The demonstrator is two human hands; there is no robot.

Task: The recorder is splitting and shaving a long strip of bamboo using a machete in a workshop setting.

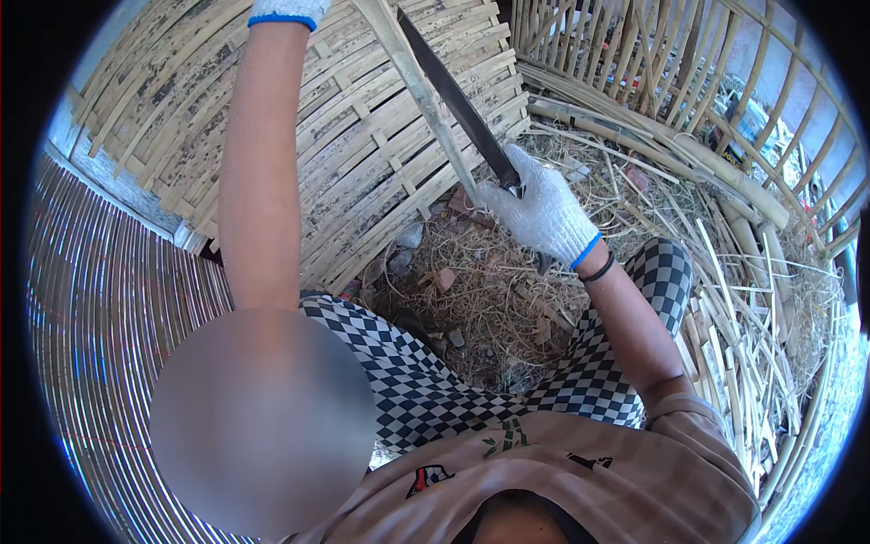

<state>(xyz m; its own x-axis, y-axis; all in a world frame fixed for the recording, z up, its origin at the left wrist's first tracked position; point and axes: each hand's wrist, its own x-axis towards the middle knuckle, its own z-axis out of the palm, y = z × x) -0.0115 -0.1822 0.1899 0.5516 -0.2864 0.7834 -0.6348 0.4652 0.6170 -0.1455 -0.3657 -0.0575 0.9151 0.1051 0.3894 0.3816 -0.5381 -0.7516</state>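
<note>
My right hand (541, 207), in a white knit glove with a blue cuff, is closed round the handle of a machete (459, 100). Its long dark blade points up and to the left. Beside the blade runs a pale split bamboo strip (412, 86), whose lower end comes down by my right thumb; whether the thumb touches it I cannot tell. My left arm stretches far forward to the top edge. Only the cuff and back of my gloved left hand (288, 9) show there; its fingers are cut off. Under the strip and left arm lies a woven bamboo panel (362, 163).
Shavings and rubble (489, 290) cover the ground between my checkered legs. Thin bamboo strips (734, 363) are heaped at the right, near thicker bamboo poles (716, 168). A slatted bamboo fence (625, 54) stands at the far right. Ribbed sheeting (100, 344) rises at the left.
</note>
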